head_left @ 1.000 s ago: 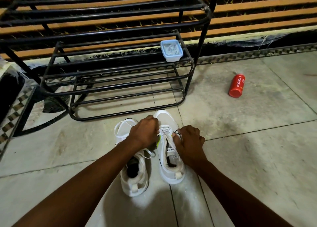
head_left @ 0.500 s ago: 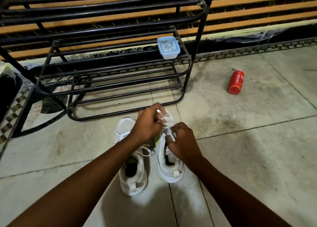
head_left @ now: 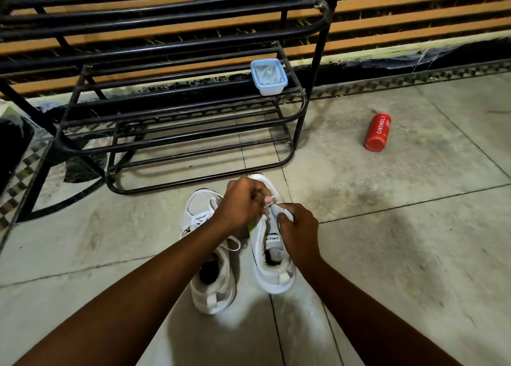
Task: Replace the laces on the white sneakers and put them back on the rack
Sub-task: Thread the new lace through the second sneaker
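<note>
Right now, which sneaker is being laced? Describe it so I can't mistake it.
On the floor before the black rack stand two white sneakers. It is the right-hand sneaker, nearer the red bottle. Both hands work at its front, and its tongue bears a printed label.

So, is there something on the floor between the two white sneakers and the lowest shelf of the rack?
Nothing visible. The sneakers stand on bare tile directly before the rack. The blue container sits on a higher shelf, and the red bottle lies off to the right.
</note>
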Demonstrator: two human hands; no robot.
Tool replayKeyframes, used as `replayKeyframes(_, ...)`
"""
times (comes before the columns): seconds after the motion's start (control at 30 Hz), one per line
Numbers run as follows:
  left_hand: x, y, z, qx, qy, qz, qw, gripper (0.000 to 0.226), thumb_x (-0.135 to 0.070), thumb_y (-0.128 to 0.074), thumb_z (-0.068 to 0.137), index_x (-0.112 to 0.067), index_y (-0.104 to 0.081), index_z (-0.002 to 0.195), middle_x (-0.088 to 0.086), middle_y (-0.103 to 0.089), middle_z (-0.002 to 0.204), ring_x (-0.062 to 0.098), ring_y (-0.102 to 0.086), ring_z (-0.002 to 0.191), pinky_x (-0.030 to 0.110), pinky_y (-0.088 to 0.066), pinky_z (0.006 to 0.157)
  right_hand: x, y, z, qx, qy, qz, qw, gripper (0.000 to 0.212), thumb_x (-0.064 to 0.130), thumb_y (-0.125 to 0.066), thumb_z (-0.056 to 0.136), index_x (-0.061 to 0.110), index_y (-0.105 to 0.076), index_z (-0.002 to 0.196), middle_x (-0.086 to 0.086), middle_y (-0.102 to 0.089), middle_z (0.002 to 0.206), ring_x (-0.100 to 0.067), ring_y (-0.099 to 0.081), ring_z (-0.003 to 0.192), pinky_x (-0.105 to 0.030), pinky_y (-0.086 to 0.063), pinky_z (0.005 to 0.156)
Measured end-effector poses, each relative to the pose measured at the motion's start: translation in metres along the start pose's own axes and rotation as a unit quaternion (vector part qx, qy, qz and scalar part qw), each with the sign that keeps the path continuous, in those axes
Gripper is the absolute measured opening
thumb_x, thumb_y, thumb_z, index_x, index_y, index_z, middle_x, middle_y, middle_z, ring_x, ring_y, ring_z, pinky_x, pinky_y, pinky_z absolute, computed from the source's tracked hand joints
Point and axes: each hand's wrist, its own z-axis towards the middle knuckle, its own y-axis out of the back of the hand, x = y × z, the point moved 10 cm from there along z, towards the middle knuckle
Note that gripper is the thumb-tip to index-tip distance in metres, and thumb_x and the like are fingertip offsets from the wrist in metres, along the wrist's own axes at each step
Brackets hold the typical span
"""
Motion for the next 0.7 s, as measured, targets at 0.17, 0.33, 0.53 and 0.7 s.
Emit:
replayKeyframes(0.17, 0.020, -0.012, 0.003, 0.004, 0.037, 0.070, 0.997, 0.025, -0.009, -0.070, 0.090, -0.028, -0.075, 0.074, -0.008, -0.071, 0.075, -0.003, -0.065, 0.072, 0.009, -0.050, 0.070, -0.018, -0.005, 0.002, 0.007, -0.063, 0.040, 0.997, 0.017, 0.016, -0.068, 0.090, 0.016, -0.079, 0.103, 0.005, -0.077, 0.094, -0.011, -0.070, 0.092, -0.032, -0.054, 0.086)
replayKeyframes(0.33, 0.023, -0.017, 0.004, 0.024, 0.053, 0.109, 0.992, 0.027, -0.008, -0.061, 0.083, -0.027, -0.075, 0.072, 0.001, -0.075, 0.082, 0.017, -0.068, 0.094, 0.029, -0.057, 0.087, -0.025, -0.007, 0.002, 0.008, -0.085, 0.073, 0.994, 0.016, 0.017, -0.070, 0.090, 0.019, -0.080, 0.102, 0.009, -0.077, 0.092, -0.006, -0.070, 0.092, -0.027, -0.054, 0.086)
replayKeyframes(0.53, 0.005, -0.028, 0.001, 0.078, -0.017, 0.180, 0.980, 0.018, -0.005, -0.061, 0.083, -0.014, -0.076, 0.083, 0.005, -0.065, 0.089, 0.026, -0.066, 0.089, 0.035, -0.057, 0.077, -0.029, -0.005, 0.001, 0.005, -0.105, 0.095, 0.990, 0.021, 0.010, -0.068, 0.088, 0.017, -0.080, 0.104, 0.007, -0.077, 0.097, -0.007, -0.069, 0.097, -0.022, -0.051, 0.086)
replayKeyframes(0.7, 0.003, -0.031, 0.002, 0.084, -0.041, 0.234, 0.968, 0.018, -0.004, -0.061, 0.081, -0.018, -0.062, 0.069, 0.003, -0.053, 0.083, 0.030, -0.062, 0.084, 0.030, -0.042, 0.068, -0.030, -0.006, 0.000, 0.006, -0.108, 0.098, 0.989, 0.022, 0.009, -0.066, 0.088, 0.015, -0.079, 0.106, 0.005, -0.077, 0.100, -0.010, -0.069, 0.099, -0.021, -0.049, 0.085)
